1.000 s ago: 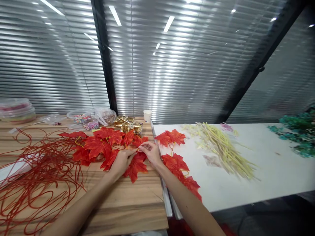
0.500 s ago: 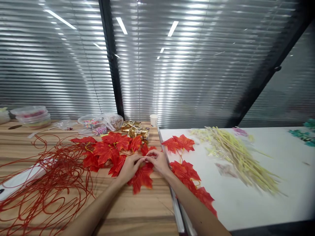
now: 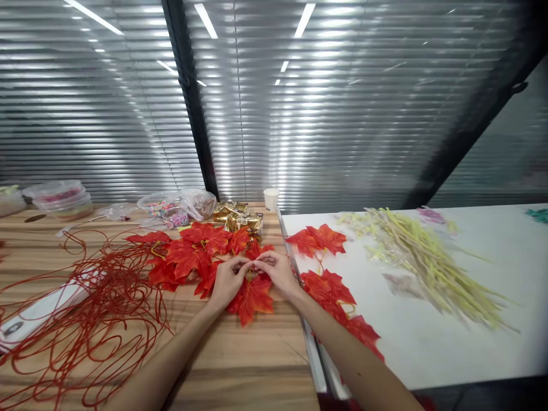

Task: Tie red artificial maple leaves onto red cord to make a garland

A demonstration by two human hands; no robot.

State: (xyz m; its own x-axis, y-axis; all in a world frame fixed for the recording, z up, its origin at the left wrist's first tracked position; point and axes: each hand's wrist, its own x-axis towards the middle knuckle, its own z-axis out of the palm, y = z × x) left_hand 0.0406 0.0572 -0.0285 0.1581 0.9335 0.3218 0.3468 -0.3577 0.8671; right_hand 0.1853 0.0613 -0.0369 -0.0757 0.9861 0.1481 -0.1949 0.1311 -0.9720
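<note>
My left hand and my right hand meet at their fingertips above a garland of artificial red maple leaves. Both are closed in a pinch; whatever is between the fingers is too small and hidden to make out. One red maple leaf lies just below the fingers on the wooden table. More red leaves are heaped left of my left hand, with yellowish stems showing. Past my right forearm, other leaves of the same kind spread over the white table.
Tangled red cord covers the left side, over a white elongated object. Behind are plastic tubs, bead bags, gold packets and a paper cup. Yellow stems lie right. A metal edge separates the tables.
The whole view has shifted slightly, tipping down and a little left. Both hands stay pinched together over the same leaf, with only small finger movement.
</note>
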